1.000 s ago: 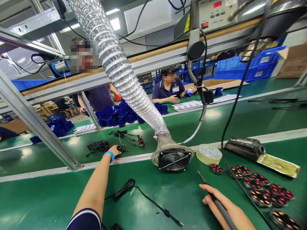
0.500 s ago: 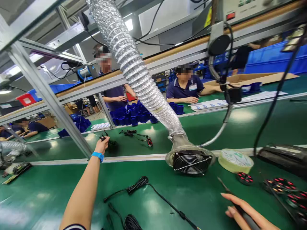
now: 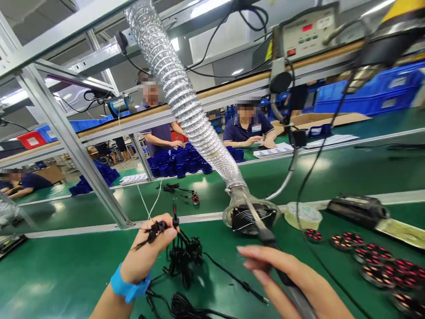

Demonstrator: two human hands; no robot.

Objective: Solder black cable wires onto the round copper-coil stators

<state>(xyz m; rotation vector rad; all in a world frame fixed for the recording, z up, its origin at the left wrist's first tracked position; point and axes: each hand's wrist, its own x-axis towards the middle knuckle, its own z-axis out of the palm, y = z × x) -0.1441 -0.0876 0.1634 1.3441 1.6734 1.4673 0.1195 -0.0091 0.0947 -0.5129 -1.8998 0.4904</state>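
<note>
My left hand (image 3: 146, 252), with a blue wristband, is closed on a bundle of black wires (image 3: 182, 254) and holds it up above the near green bench (image 3: 59, 274). My right hand (image 3: 292, 283) is closed round a soldering iron (image 3: 265, 235); its tip points up toward the fume-extractor fan (image 3: 250, 217). More coiled black cable (image 3: 186, 305) lies on the bench under my hands.
A silver flexible duct (image 3: 186, 102) runs down to the fan. A tape roll (image 3: 303, 215), a black tool holder (image 3: 357, 208) and several red-and-copper coil parts (image 3: 365, 257) sit at the right. Another wire set (image 3: 181, 191) lies on the conveyor belt. Two people work across the belt beside blue parts (image 3: 175, 161).
My left hand has drawn back from the conveyor belt to the near bench, bringing the wire bundle with it. My right hand has lifted the soldering iron up and leftward.
</note>
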